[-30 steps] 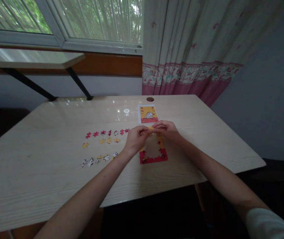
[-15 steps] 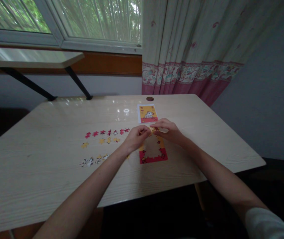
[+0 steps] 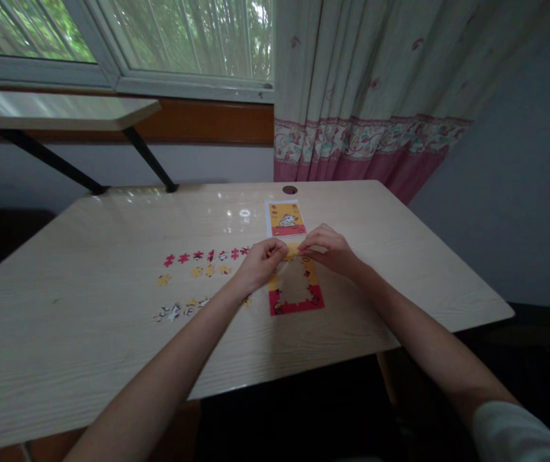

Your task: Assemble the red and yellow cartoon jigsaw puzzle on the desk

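A partly assembled jigsaw puzzle (image 3: 298, 309) lies on the table, its border red at the near side and yellow farther up, with bare wood inside. At its far edge, a yellow puzzle piece (image 3: 292, 249) shows between my two hands. My left hand (image 3: 264, 262) is closed in a pinch at the left end of that piece. From the right, my right hand (image 3: 328, 249) pinches the other end with thumb and fingers. My fingertips hide the piece's ends and whether it joins the border. Just beyond is a reference picture (image 3: 286, 219) of a white animal on yellow and red.
Left of my hands lie loose pieces in rows: red pieces (image 3: 183, 258), yellow pieces (image 3: 210, 271) and white patterned pieces (image 3: 173, 313). Another yellow piece (image 3: 246, 300) lies beside my left forearm. A raised shelf (image 3: 63, 112) stands at the back left, and a curtain (image 3: 352, 141) hangs behind the table.
My right hand has shifted slightly right and its fingers have drawn closer together. More of the yellow piece now shows between my hands. The left hand has moved slightly left.
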`<state>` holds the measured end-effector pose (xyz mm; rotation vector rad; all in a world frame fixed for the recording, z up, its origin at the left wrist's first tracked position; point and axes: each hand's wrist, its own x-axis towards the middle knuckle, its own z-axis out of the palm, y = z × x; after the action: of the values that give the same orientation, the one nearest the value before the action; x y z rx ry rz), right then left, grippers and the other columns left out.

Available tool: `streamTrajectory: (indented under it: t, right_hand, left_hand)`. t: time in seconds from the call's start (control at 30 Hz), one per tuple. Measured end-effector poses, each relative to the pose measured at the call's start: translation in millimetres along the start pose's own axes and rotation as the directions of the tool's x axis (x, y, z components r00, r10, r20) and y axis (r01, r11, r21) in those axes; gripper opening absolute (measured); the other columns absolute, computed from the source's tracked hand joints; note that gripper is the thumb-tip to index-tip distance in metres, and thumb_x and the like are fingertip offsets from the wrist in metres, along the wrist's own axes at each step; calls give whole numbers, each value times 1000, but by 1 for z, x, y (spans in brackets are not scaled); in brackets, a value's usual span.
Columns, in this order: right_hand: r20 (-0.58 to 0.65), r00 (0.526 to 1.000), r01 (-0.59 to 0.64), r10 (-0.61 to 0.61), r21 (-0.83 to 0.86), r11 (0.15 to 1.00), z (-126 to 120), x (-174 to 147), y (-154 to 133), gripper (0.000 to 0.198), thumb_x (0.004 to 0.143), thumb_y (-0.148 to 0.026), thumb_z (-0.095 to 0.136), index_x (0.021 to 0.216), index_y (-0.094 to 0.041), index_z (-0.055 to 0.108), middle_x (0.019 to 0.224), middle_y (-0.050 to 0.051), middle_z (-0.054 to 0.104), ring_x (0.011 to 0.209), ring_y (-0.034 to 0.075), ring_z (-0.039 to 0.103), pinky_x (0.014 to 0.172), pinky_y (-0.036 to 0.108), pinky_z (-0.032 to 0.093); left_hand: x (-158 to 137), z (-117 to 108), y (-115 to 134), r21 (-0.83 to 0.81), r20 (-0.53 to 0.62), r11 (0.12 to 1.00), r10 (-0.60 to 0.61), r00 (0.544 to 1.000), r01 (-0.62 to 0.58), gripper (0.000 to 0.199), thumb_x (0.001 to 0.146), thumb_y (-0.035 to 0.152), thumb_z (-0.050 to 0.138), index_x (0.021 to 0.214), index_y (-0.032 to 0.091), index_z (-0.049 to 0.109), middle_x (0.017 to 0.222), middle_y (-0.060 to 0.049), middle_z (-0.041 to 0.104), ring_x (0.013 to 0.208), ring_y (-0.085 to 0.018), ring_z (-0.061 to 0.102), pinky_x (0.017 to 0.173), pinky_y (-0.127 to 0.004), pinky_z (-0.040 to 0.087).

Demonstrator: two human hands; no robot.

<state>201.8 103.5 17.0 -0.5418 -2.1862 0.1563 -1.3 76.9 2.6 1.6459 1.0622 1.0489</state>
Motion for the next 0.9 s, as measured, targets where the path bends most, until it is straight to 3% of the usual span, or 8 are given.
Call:
streamTrajectory:
  t: [0.13, 0.23, 0.33, 0.43, 0.53, 0.67, 0.77, 0.9]
  right_hand:
    - [26, 1000, -7, 7, -11, 1000, -1, 0, 0, 13, 85, -32, 60, 81, -21, 65, 77, 2, 66, 73, 14, 57, 70, 28, 44]
    - [-8, 998, -55, 54, -54, 997, -3, 0, 0, 13, 85, -32, 59, 81, -22, 66, 78, 2, 67, 75, 15, 58, 72, 29, 44]
    - [-85, 990, -120, 112, -92, 989, -8, 0, 1, 13, 84, -32, 61, 79, -22, 67, 77, 3, 67, 75, 15, 57, 70, 29, 44]
    - [-103, 982, -169, 160, -91, 981, -9, -1, 5, 12, 82, -32, 63, 78, -22, 68, 77, 2, 67, 75, 16, 57, 71, 30, 43]
    - [4, 970, -242, 243, -86, 966, -6, -3, 13, 8, 78, -29, 68, 77, -21, 69, 75, 2, 67, 75, 16, 57, 73, 30, 42]
    - [190, 896, -386, 401, -115, 915, 4, -8, 21, 5, 73, -24, 73, 74, -20, 70, 74, 2, 67, 74, 16, 56, 73, 29, 41]
    - [267, 852, -441, 450, -97, 892, 8, -10, 22, 4, 73, -23, 72, 75, -20, 70, 76, 2, 67, 76, 15, 56, 73, 28, 40]
    - [313, 841, -442, 442, -75, 894, 8, -10, 21, 4, 73, -22, 72, 75, -20, 70, 78, 2, 67, 79, 16, 57, 75, 28, 40]
  left_hand:
    - [0, 0, 1, 6, 4, 1000, 17, 1000, -17, 28, 79, 42, 52, 71, 15, 57, 61, 3, 47, 57, -11, 43, 56, -24, 34]
    - [-1, -2, 3, 50, -54, 999, 22, 998, -20, 29, 82, 42, 51, 74, 15, 57, 64, 1, 52, 60, -12, 46, 58, -25, 36]
    - [-3, -7, 7, 212, -119, 977, 22, 993, 4, 23, 83, 36, 50, 81, 16, 60, 72, -1, 58, 64, -13, 50, 60, -25, 39]
    - [-5, -13, 7, 438, -121, 899, 74, 990, -14, 18, 84, 27, 49, 87, 17, 63, 78, -3, 62, 70, -15, 53, 67, -28, 42]
    - [-6, -17, 4, 632, -28, 766, 174, 984, -118, 17, 84, 20, 49, 90, 17, 64, 86, -5, 63, 83, -19, 54, 79, -34, 43]
    - [-9, -17, 0, 741, 144, 623, 218, 965, -251, 24, 87, 19, 46, 102, 14, 64, 96, -10, 62, 92, -23, 51, 84, -38, 43]
    - [-11, -15, -3, 765, 218, 563, 231, 948, -313, 27, 88, 20, 46, 108, 12, 63, 99, -11, 61, 92, -24, 49, 82, -38, 44]
    - [-11, -14, -4, 768, 264, 531, 245, 933, -357, 28, 89, 21, 46, 109, 13, 63, 98, -11, 60, 90, -23, 48, 81, -37, 44]
